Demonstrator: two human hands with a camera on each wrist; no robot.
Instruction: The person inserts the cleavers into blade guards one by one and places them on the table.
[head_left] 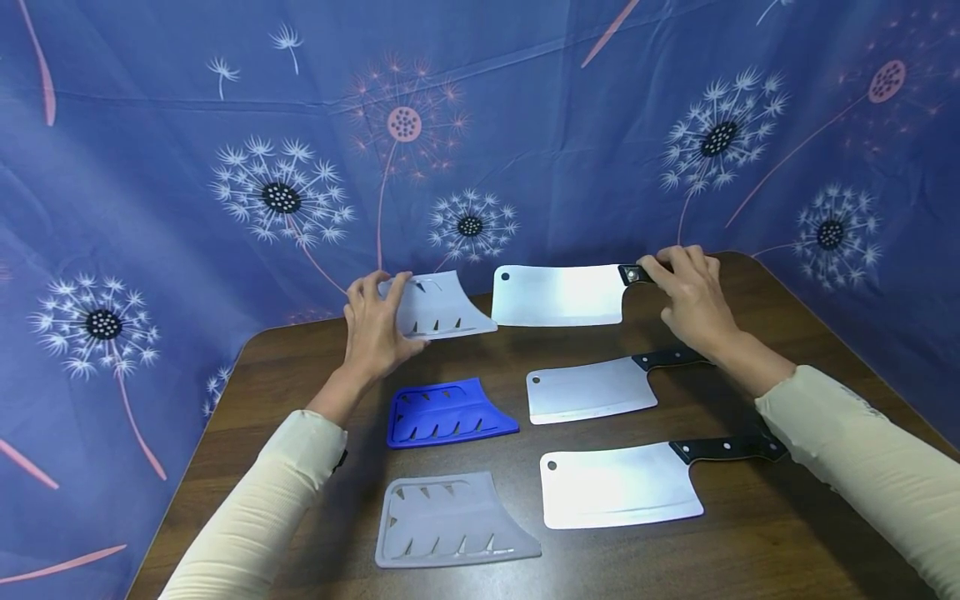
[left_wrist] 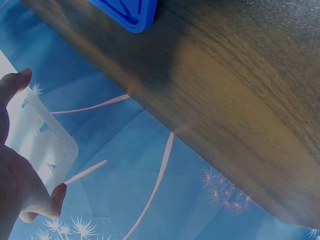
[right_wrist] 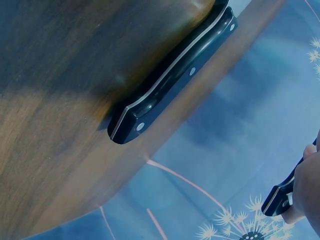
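At the back of the table my left hand pinches a whitish plastic blade guard between thumb and fingers; its slotted corner also shows in the left wrist view. My right hand grips the black handle of a cleaver, whose blade points left. The blade's end is right beside the guard's tapered tip; whether they touch I cannot tell. In the right wrist view the butt of that handle sticks out below the hand.
On the wooden table lie a blue blade guard and a grey translucent one. Right of them lie a middle cleaver and a front cleaver, handles to the right. A blue dandelion-print cloth hangs behind the table.
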